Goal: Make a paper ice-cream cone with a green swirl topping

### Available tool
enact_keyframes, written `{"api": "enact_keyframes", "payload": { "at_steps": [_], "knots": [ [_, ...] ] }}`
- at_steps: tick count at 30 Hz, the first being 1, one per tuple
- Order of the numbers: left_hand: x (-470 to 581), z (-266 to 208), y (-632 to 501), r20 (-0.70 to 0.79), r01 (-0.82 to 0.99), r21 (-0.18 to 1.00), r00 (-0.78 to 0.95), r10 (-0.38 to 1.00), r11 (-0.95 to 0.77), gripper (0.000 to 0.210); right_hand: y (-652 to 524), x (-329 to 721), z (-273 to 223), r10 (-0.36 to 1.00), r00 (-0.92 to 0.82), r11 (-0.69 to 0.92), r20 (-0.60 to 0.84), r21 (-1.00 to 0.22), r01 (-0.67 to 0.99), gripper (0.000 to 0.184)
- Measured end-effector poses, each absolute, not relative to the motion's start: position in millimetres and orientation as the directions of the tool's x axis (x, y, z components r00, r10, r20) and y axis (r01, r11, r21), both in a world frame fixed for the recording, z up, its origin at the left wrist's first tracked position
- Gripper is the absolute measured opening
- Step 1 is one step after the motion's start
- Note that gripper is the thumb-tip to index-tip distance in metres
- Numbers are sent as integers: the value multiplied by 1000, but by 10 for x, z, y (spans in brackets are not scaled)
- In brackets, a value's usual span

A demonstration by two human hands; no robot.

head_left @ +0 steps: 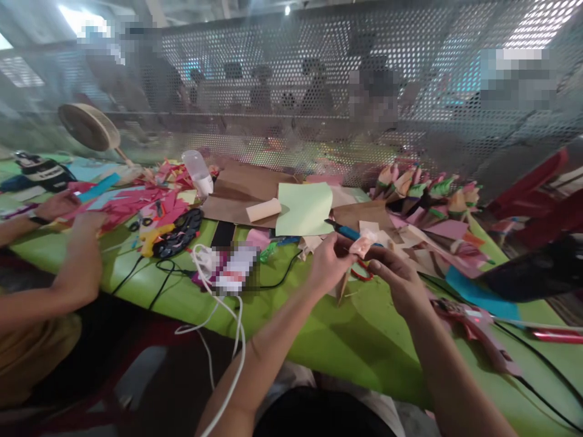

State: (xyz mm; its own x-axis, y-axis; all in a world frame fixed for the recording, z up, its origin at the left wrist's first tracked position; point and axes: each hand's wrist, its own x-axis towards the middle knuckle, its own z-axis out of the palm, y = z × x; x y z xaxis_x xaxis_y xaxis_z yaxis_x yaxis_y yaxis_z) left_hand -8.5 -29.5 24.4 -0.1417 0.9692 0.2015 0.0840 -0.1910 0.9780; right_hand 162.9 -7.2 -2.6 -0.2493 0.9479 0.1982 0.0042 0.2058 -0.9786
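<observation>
A small folded peach-coloured paper piece (361, 246) is held up over the green table, between my two hands. My left hand (328, 262) pinches its left side. Against its right side are the curled fingers of my right hand (403, 282), with the thumb toward me; the exact contact is partly hidden. Just below my fingers shows a red scissor handle (362, 271). Behind my hands lies a tool with a blue handle (348, 232), partly covered. Paper scraps (401, 246) are scattered beyond my right hand.
A pink glue gun (483, 334) and its cord lie on the right. A phone (237, 269) with a white cable (243, 340) is left of my hands. Pale green paper (303, 209) and paper bundles (423, 188) lie behind. At left, a co-worker's arms (79, 261) reach over pink paper strips (122, 203).
</observation>
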Motion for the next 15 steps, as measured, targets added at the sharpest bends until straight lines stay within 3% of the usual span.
{"api": "enact_keyframes", "payload": {
  "at_steps": [6,9,15],
  "knots": [
    [67,270,-126,274,105,959,-116,955,-262,21,-35,1583,5,971,-167,167,173,-985,-49,47],
    [64,159,-68,251,28,968,-51,967,-250,19,13,1556,-18,977,-145,149,157,-987,-67,50],
    [-56,53,-91,211,-103,973,65,975,-204,17,38,1552,-76,974,-145,186,175,-981,62,49]
  ]
}}
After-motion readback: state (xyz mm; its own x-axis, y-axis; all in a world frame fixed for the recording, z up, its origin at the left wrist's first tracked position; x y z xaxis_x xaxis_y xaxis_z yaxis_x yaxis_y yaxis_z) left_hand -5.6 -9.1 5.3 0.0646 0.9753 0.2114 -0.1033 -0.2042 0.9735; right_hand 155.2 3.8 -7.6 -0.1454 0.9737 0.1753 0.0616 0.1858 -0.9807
